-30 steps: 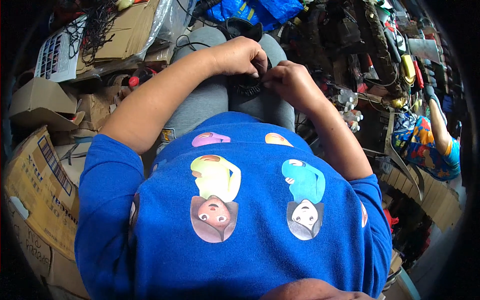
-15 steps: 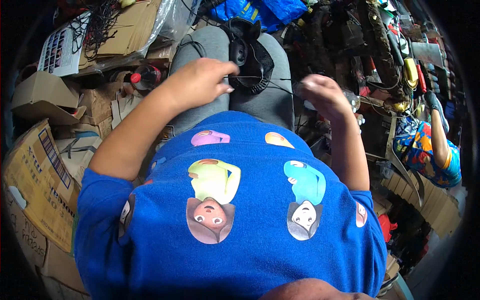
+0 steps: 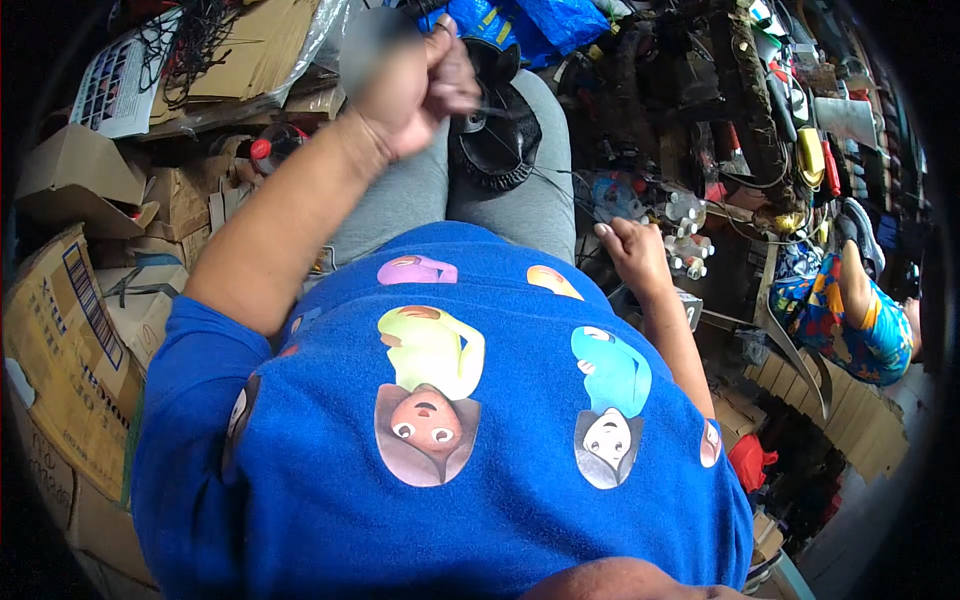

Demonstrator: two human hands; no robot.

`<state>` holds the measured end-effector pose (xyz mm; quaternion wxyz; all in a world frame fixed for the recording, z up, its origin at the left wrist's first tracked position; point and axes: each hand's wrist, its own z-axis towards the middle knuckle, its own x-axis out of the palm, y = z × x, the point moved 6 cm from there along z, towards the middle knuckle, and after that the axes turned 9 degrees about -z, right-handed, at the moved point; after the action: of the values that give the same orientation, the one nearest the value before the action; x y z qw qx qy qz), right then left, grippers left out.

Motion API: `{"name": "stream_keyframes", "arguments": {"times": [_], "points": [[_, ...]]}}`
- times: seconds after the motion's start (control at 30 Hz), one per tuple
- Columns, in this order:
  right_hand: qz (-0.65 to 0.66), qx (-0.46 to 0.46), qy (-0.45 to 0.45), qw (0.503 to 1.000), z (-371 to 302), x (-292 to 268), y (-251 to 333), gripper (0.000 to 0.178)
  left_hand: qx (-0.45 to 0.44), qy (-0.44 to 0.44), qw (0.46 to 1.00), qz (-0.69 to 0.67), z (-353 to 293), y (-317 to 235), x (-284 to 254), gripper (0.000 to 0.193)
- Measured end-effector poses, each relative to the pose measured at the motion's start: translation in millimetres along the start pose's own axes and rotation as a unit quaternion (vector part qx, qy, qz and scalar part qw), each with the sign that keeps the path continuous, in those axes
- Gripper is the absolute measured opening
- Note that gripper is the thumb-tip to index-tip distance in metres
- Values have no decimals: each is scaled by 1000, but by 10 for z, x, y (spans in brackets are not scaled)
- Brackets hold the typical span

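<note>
A black shoe (image 3: 507,135) with a ridged sole edge rests between my knees on grey trousers (image 3: 400,195). Thin dark thread (image 3: 558,180) stretches from the shoe toward my right hand (image 3: 637,255), which is closed, thumb against curled fingers, beside my right thigh. Raised over the left knee, my left hand (image 3: 425,90) has its fingers curled in, partly smeared by motion. A strand runs from these fingers down to the shoe, and a dark loop shows near a fingertip. A grey blur hides part of the view beside that hand.
Cardboard boxes (image 3: 85,185) and a red-capped bottle (image 3: 275,148) stand at left. Small clear bottles (image 3: 690,235) and tools, including a yellow-handled one (image 3: 810,155), crowd the right. Another person in bright patterned clothes (image 3: 860,320) is at far right. A blue bag (image 3: 545,30) lies ahead.
My left hand has risen forward, away from my body. My right hand has come back lower and closer to me. The thread between them and the shoe is drawn out differently.
</note>
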<state>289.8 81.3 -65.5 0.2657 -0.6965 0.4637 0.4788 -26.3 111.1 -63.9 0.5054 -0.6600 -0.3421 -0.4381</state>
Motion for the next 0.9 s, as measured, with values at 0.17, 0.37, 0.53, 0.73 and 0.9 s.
{"name": "stream_keyframes", "arguments": {"times": [0.17, 0.37, 0.53, 0.73, 0.9], "points": [[-57, -72, -138, 986, -177, 94, -53, 32, -34, 18, 999, 30, 0, -191, -338, 33], [521, 101, -22, 847, -174, 532, -412, 42, 3, -37, 754, 656, -412, -1252, -290, 28], [657, 289, -86, 691, -133, 510, -681, 51, 168, -250, 743, 598, -1132, -2124, 10, 36], [510, 125, -192, 829, 197, 8, -863, 21, 138, -83, 473, 866, -997, -1272, 327, 59], [394, 7, -237, 888, 716, -683, -138, 33, 86, 129, 618, 771, -563, 7, 551, 35]]}}
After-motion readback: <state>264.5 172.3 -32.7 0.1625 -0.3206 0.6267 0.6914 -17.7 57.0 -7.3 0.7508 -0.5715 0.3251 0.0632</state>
